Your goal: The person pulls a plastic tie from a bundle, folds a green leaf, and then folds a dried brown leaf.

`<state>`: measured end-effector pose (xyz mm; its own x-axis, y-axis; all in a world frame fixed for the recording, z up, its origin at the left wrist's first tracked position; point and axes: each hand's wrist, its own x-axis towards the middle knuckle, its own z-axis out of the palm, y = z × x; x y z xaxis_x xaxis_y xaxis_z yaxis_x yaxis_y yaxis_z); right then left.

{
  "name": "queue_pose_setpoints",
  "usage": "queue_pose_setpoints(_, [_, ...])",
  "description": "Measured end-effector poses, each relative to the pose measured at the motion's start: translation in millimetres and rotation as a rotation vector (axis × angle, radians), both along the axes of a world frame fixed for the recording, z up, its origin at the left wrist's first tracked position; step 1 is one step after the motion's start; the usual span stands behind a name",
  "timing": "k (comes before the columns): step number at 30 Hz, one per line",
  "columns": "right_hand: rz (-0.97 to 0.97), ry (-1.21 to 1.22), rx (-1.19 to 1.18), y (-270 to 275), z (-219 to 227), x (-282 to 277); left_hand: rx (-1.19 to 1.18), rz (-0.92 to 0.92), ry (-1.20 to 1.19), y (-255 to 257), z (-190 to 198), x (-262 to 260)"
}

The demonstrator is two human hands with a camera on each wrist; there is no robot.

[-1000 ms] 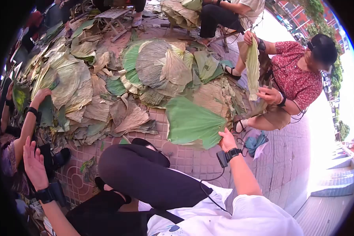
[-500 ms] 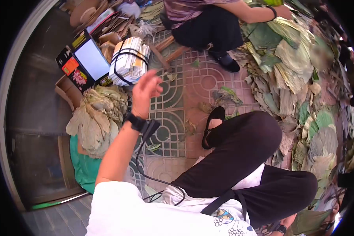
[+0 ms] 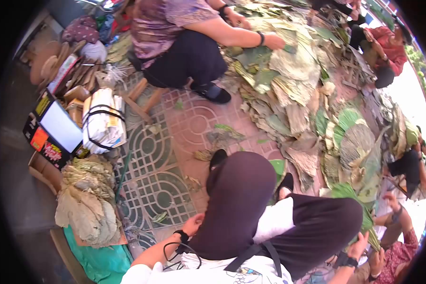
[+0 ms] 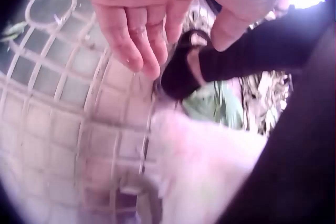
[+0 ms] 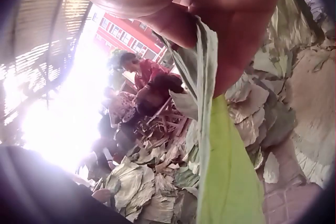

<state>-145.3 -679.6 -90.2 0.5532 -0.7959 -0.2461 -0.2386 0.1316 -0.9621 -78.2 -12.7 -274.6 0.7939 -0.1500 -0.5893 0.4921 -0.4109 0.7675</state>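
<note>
My right hand (image 3: 359,245) is beyond my knee at the lower right of the head view and grips a green lotus leaf (image 3: 345,191) by its edge. In the right wrist view the leaf (image 5: 231,166) hangs folded from between thumb and fingers, its bright green side partly showing. My left hand (image 3: 194,224) is low beside my bent knee. The left wrist view shows that hand (image 4: 152,19) with loose, slightly bent fingers, nothing in them, over the paving near a black shoe (image 4: 181,71).
A wide heap of dried lotus leaves (image 3: 293,71) spreads across the paving. One person (image 3: 170,28) sits beside it; another in red (image 3: 397,251) is at right. At left stand a bundle of leaves (image 3: 87,203), strapped papers (image 3: 104,120) and a printed box (image 3: 57,130).
The head view swung left, then partly back toward the heap. My left hand, raised before, has come down beside my knee. My right hand still holds the green leaf.
</note>
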Motion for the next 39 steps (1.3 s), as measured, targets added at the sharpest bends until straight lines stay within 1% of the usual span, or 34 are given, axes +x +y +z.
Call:
queue_pose_setpoints(1, [0.009, -0.024, -0.006, -3, 14, 2, 0.142, 0.067, 0.096, 9, 2, 22])
queue_pose_setpoints(2, [0.032, -0.056, -0.028, -26, 17, 1, 0.027, 0.261, -0.012, 26, -17, 36])
queue_pose_setpoints(3, [0.064, -0.065, -0.134, -43, 25, 9, 0.051, 0.338, -0.066, 39, -16, 59])
queue_pose_setpoints(4, [0.043, 0.076, -0.223, -59, 39, 23, -0.065, 0.458, -0.036, 40, 14, 88])
queue_pose_setpoints(5, [0.214, 0.072, -0.387, -140, 18, 18, -0.081, 0.527, -0.090, 45, 20, 111])
queue_pose_setpoints(6, [0.314, 0.166, -0.785, -97, 54, 76, -0.101, 0.576, -0.170, 43, 42, 136])
queue_pose_setpoints(7, [0.466, 0.111, -0.696, -51, 90, 130, -0.166, 0.596, -0.284, 40, 59, 159])
queue_pose_setpoints(8, [0.566, 0.157, -0.676, -5, 122, 178, -0.218, 0.609, -0.384, 32, 79, 185])
queue_pose_setpoints(10, [0.828, 0.114, -0.706, 87, 171, 258, -0.254, 0.513, -0.604, 3, 123, 229])
queue_pose_setpoints(11, [0.897, 0.110, -0.814, 121, 181, 286, -0.328, 0.467, -0.657, -17, 153, 245])
queue_pose_setpoints(12, [0.988, 0.144, -0.839, 151, 188, 311, -0.326, 0.400, -0.660, -36, 183, 257])
queue_pose_setpoints(14, [1.236, 0.043, -0.846, 217, 187, 345, -0.217, 0.210, -0.854, -76, 230, 271])
queue_pose_setpoints(15, [1.396, -0.059, -0.915, 238, 173, 357, -0.222, 0.200, -0.860, -92, 241, 276])
queue_pose_setpoints(17, [1.568, -0.253, -0.818, 293, 149, 369, -0.158, -0.040, -1.072, -117, 256, 282])
queue_pose_setpoints(18, [1.628, -0.257, -0.715, 314, 136, 369, -0.054, -0.110, -1.139, -123, 256, 286])
queue_pose_setpoints(19, [1.684, -0.161, -0.526, 330, 132, 365, 0.059, -0.182, -1.193, -121, 254, 290])
queue_pose_setpoints(20, [1.610, -0.223, -0.373, 339, 117, 363, 0.129, -0.265, -1.148, -112, 249, 295])
queue_pose_setpoints(21, [1.540, -0.278, -0.216, 351, 102, 359, 0.124, -0.225, -1.053, -101, 237, 295])
queue_pose_setpoints(22, [1.478, -0.240, -0.162, 350, 101, 353, 0.044, -0.083, -0.849, -83, 223, 296])
queue_pose_setpoints(23, [1.420, -0.221, -0.270, 342, 88, 354, -0.037, 0.072, -0.654, -65, 207, 295])
queue_pose_setpoints(24, [1.309, -0.202, -0.090, 329, 66, 353, -0.004, 0.103, -0.644, -42, 194, 288])
queue_pose_setpoints(25, [1.232, -0.179, 0.064, 310, 47, 353, -0.152, 0.393, -0.568, -16, 183, 281])
queue_pose_setpoints(26, [1.187, -0.033, 0.074, 291, 40, 351, -0.309, 0.680, -0.490, 10, 169, 273])
queue_pose_setpoints(27, [1.138, 0.038, 0.073, 267, 18, 350, -0.354, 0.859, -0.433, 36, 150, 261])
queue_pose_setpoints(29, [0.989, 0.232, 0.057, 234, -17, 344, -0.662, 1.101, -0.308, 82, 102, 221])
queue_pose_setpoints(30, [0.936, 0.314, 0.046, 220, -35, 342, -0.718, 1.154, -0.177, 112, 58, 194])
queue_pose_setpoints(31, [0.881, 0.354, 0.083, 209, -55, 339, -0.725, 1.183, -0.057, 127, 28, 165])
queue_pose_setpoints(32, [0.850, 0.416, 0.115, 198, -76, 336, -0.581, 1.323, -0.030, 127, -7, 136])
queue_pose_setpoints(33, [0.818, 0.477, 0.148, 194, -89, 332, -0.485, 1.407, 0.123, 114, -14, 112])
queue_pose_setpoints(34, [0.810, 0.525, 0.175, 195, -99, 328, -0.492, 1.235, 0.410, 140, -76, 66])
queue_pose_setpoints(35, [0.800, 0.571, 0.200, 195, -106, 324, -0.257, 1.284, 0.596, 125, -76, 52])
queue_pose_setpoints(36, [0.804, 0.597, 0.227, 197, -113, 320, -0.186, 1.375, 0.550, 99, -62, 46])
queue_pose_setpoints(37, [0.830, 0.624, 0.249, 192, -127, 316, -0.177, 1.362, 0.579, 87, -51, 45])
queue_pose_setpoints(39, [0.860, 0.660, 0.266, 190, -142, 311, -0.194, 1.273, 0.416, 81, -43, 56])
